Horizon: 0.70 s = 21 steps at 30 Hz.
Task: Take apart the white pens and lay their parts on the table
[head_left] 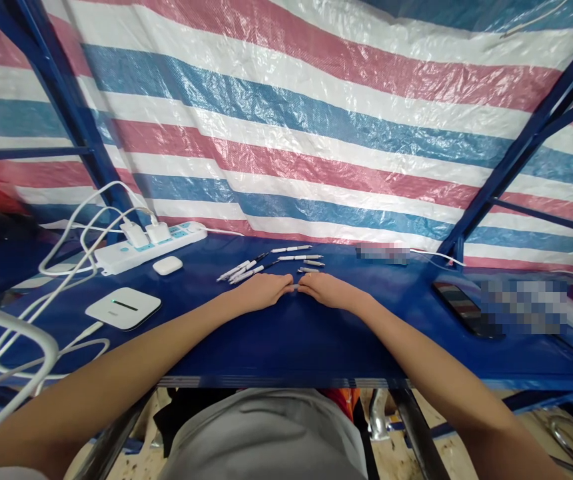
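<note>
My left hand (265, 291) and my right hand (327, 292) meet over the middle of the blue table, fingers pinched. Between the fingertips shows a thin, translucent pale pen part (295, 287), gripped from both sides; the fingers hide most of it. Just beyond my left hand lies a loose bunch of white and black pens (244, 268). Farther back are two single pens, one white pen (291, 249) behind another white pen (298, 257). Close past my right hand rest short grey pen pieces (314, 263).
On the left stand a white power strip (154, 245) with plugged chargers, a white earbud case (167, 265), a white flat device (123, 308) and looping white cables (49, 337). A black phone (466, 309) lies right, beside a blurred item. Blue frame posts and a striped tarp (316, 133) bound the back.
</note>
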Tool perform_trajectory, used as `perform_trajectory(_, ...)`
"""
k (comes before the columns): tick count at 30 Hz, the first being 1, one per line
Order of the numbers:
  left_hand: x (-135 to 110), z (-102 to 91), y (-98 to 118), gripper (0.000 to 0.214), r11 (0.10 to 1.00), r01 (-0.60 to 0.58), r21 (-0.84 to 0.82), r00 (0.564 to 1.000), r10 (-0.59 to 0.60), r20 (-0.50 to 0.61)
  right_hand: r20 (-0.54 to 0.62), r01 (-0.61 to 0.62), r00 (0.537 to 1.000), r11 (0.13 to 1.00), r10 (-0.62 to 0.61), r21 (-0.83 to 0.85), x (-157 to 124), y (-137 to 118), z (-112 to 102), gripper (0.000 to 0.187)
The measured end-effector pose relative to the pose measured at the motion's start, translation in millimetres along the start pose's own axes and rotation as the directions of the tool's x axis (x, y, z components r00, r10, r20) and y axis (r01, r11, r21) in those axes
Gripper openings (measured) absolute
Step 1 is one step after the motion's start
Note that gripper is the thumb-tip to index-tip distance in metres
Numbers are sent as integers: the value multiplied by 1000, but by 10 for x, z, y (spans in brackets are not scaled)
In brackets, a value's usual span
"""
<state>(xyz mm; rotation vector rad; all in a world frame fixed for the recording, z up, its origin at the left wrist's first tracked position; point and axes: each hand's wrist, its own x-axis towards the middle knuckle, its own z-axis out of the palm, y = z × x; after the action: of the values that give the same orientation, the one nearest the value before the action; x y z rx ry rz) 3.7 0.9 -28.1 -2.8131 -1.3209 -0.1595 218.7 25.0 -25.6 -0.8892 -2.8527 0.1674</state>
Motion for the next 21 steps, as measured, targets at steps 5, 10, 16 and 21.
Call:
perform_trajectory(5,3,22,4,21,999,34,18,999,-35,24,-25,14,1000,994,-16,-104,48,-23,81,34)
perform_trajectory(10,6,-2,-3,23,999,43,5,998,-43,39,-73,-13,997,990,3,-138,44,-33,49,29)
perform_trajectory(16,-4,-71,-16,24,999,44,9,999,-44,18,-86,-17,996,998,11,-67,-1,-21,-40,35)
perform_trajectory(21,-5,-47,-28,27,999,32,27,999,-33,11,-47,9,999,1000,-10,-19,13,-21,-13,38)
